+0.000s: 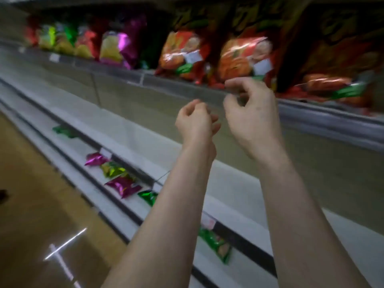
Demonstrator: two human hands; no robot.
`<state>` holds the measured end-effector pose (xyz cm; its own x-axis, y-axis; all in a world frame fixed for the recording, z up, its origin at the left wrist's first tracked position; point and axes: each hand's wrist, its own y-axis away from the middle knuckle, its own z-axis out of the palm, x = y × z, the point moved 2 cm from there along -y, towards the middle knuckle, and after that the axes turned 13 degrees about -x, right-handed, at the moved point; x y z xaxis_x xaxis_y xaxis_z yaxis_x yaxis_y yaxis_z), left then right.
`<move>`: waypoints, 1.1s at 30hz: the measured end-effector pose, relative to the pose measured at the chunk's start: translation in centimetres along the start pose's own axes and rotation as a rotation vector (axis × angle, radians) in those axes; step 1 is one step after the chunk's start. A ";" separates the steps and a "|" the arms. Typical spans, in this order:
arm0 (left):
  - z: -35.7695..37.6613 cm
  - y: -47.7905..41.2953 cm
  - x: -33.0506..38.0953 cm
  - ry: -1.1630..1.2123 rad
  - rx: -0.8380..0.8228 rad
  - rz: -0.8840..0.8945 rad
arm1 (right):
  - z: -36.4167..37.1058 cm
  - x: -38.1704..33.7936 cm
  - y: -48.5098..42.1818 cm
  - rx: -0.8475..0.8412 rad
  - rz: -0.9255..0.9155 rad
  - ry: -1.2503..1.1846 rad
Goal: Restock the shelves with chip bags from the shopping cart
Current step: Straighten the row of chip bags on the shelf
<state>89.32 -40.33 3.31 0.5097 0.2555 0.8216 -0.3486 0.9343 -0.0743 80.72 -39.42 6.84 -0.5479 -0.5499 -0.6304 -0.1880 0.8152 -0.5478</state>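
Both my arms reach up toward the top shelf (187, 88). My left hand (195, 121) hangs below the shelf lip with fingers loosely curled, holding nothing. My right hand (249, 113) is raised to the shelf edge, fingers loosely curled and empty, just under an orange-red chip bag (243, 59). A second orange-red chip bag (180, 55) stands to its left and a larger dark red bag (332, 59) to its right. The frame is blurred by motion. The shopping cart is out of view.
Further left on the top shelf stand a purple-and-yellow bag (120, 48) and yellow, green and red bags (62, 40). Lower shelves (124, 134) hold small purple (122, 186) and green packs (216, 244). Brown floor (31, 194) lies at left.
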 end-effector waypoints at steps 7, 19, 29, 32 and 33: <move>-17.6 -0.5 3.9 0.016 0.296 -0.044 | 16.4 -4.8 4.3 -0.316 0.085 -0.182; -40.7 -0.8 16.4 0.064 0.641 0.042 | 38.4 -19.1 5.7 -0.735 0.011 -0.363; -56.9 1.1 23.7 0.142 0.986 0.196 | 54.0 -30.3 7.5 -1.066 -0.204 -0.494; -60.7 0.5 26.3 0.175 1.061 0.234 | 58.5 -33.5 6.8 -1.139 -0.276 -0.535; -61.9 -0.1 27.3 0.178 1.079 0.248 | 59.9 -34.6 6.2 -1.161 -0.297 -0.555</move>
<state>151.91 -18.07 -9.26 0.4060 0.5172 0.7534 -0.9115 0.1699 0.3745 147.31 -26.20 -7.71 -0.0125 -0.5080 -0.8613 -0.9795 0.1794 -0.0916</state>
